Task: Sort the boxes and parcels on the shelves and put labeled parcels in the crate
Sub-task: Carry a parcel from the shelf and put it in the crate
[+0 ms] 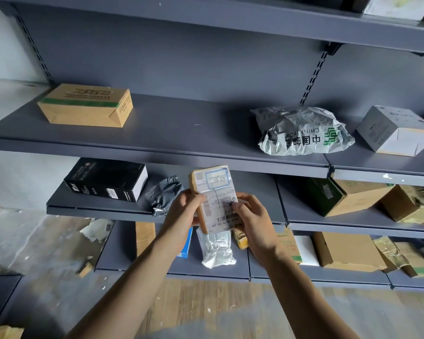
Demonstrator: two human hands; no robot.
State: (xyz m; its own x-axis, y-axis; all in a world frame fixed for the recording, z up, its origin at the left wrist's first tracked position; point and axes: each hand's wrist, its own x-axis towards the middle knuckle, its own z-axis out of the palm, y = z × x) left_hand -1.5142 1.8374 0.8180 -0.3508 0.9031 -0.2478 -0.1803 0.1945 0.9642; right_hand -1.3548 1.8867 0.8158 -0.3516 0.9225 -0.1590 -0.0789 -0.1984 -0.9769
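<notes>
Both hands, the left hand (181, 214) and the right hand (251, 217), grip one small labeled parcel (214, 195) by its sides, upright before the front edge of the gray shelf (96, 209).

Shelf layout, top down. Top shelf (230, 23) had one box (397, 6) at far right. Second shelf (181, 128): carton (86, 105) at left end, mailer bag (301, 130) well right of it, cube box (397, 130) just beside the bag in the next bay. Third shelf (96, 207): long box (105, 179) at left, crumpled bag (164, 194) just beside its right end; right bay held a tilted carton (348, 196), end carton (411, 204) to its right. Bottom shelf (123, 253): wrapped packet (216, 248) mid-bay, flat carton (348, 250) further right. Labeled parcel (212, 199) sat in front of the third shelf, left hand (181, 214) on its left edge, right hand (252, 221) on its right.
</notes>
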